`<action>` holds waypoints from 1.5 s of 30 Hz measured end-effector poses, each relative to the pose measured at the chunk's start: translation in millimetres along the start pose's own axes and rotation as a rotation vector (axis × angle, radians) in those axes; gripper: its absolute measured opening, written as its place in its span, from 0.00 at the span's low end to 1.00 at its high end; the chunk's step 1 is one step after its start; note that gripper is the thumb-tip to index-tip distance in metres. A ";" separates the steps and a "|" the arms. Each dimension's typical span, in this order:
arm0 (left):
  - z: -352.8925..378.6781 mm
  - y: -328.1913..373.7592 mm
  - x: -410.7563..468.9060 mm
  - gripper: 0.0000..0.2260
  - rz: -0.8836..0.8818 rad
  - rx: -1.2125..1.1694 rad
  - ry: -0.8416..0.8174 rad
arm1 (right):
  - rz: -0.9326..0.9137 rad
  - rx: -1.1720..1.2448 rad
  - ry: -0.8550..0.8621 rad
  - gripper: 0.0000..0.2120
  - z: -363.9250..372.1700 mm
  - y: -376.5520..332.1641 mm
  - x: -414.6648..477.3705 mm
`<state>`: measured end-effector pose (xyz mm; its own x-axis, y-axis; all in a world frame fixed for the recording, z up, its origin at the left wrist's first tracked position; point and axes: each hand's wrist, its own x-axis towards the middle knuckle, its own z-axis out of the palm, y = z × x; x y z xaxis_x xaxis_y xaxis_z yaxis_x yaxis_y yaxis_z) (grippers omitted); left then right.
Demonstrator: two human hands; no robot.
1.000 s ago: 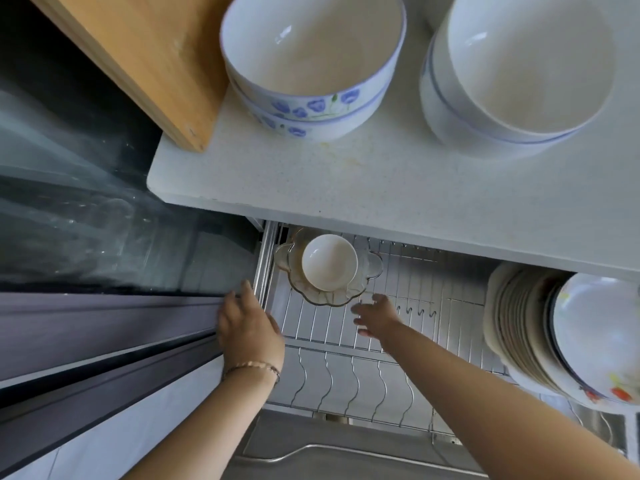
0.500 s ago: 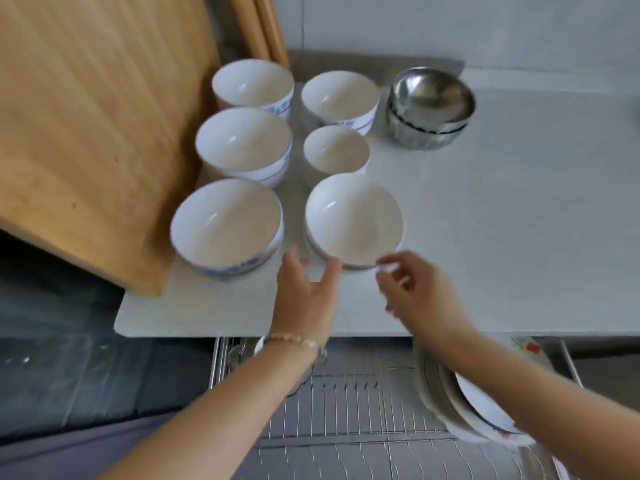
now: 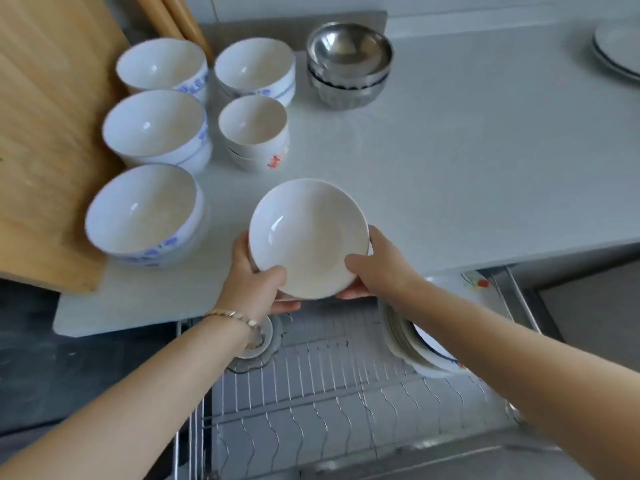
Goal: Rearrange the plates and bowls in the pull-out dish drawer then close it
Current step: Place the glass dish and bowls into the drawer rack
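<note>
We hold the white bowl (image 3: 308,237) over the near edge of the surface (image 3: 450,168), above the open drawer (image 3: 311,393). The left hand (image 3: 256,282) and right hand (image 3: 377,271) each have a grip curled round opposite rims. Glazed ceramic: stiff, breakable, probably slick, so fingers underneath seem wisest.

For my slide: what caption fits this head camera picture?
Left hand and right hand hold a white bowl over the counter edge and open dish drawer.

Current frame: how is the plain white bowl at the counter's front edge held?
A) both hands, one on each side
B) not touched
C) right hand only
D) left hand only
A: the left hand and the right hand hold opposite sides of the white bowl, each with a thumb over the rim.
</note>
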<state>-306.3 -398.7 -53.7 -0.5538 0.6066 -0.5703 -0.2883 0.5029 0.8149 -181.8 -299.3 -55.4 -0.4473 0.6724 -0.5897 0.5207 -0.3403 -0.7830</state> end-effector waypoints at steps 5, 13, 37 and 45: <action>61.6 -23.2 -74.0 0.22 -0.131 0.182 -0.220 | -0.020 -0.175 -0.039 0.28 -85.4 69.4 -70.8; 204.8 -134.5 -113.9 0.22 -0.408 0.468 -0.396 | 0.321 -0.442 -0.212 0.27 -204.6 195.8 -112.5; 342.6 -245.1 -37.1 0.27 -0.508 0.649 -0.366 | 0.595 -0.539 0.136 0.17 -248.3 324.0 -35.4; 332.0 -235.9 -21.8 0.31 -0.389 0.705 -0.537 | 0.225 -0.901 -0.048 0.25 -247.7 296.3 -8.8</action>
<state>33.2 -326.2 -267.9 -0.0377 0.4322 -0.9010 0.2558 0.8758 0.4094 156.6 -243.2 -233.1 -0.2862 0.6178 -0.7324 0.9581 0.1930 -0.2116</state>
